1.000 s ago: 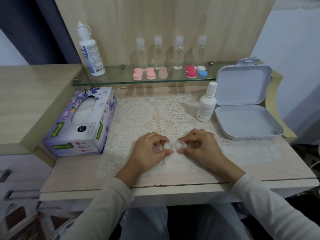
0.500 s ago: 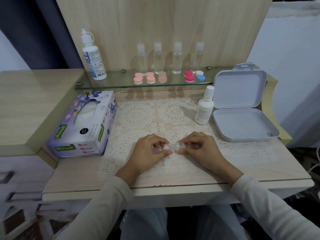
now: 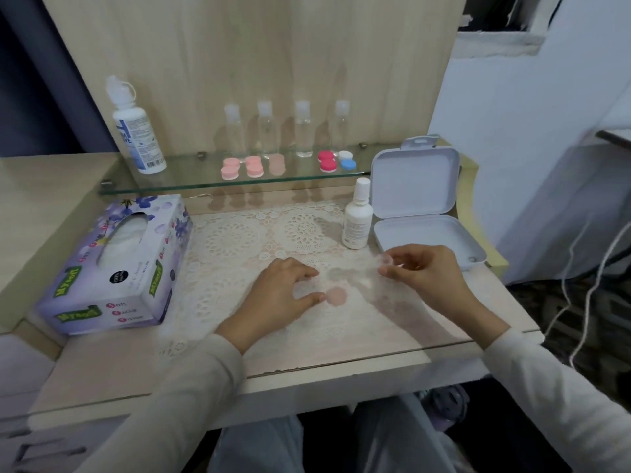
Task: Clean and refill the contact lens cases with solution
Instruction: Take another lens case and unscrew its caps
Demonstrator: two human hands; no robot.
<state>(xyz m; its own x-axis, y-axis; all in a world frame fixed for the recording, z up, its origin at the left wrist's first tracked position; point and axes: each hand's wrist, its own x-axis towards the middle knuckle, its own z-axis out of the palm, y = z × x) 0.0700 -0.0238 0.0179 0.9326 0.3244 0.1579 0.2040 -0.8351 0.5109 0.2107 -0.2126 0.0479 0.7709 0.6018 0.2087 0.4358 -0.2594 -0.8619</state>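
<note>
A clear contact lens case (image 3: 341, 275) lies blurred on the lace mat (image 3: 239, 240) between my hands. A pale pink round cap (image 3: 336, 297) lies flat on the mat just in front of it. My left hand (image 3: 283, 295) rests on the mat with loosely curled fingers and grips nothing; its thumb tip touches the pink cap. My right hand (image 3: 426, 273) is raised a little to the right and pinches a small clear cap (image 3: 387, 259) between thumb and fingers. A small white solution bottle (image 3: 356, 220) stands upright behind the hands.
An open white box (image 3: 426, 240) lies at the right, and a tissue box (image 3: 112, 264) at the left. The glass shelf (image 3: 205, 186) holds a large solution bottle (image 3: 138, 138), several clear travel bottles (image 3: 283, 131), and pink (image 3: 242, 167), red (image 3: 327, 162) and blue-white lens cases (image 3: 346, 160).
Both hands were together on the clear case. Now they have parted: the right hand moved right and up with a clear cap, and a pale pink cap lies by the left thumb.
</note>
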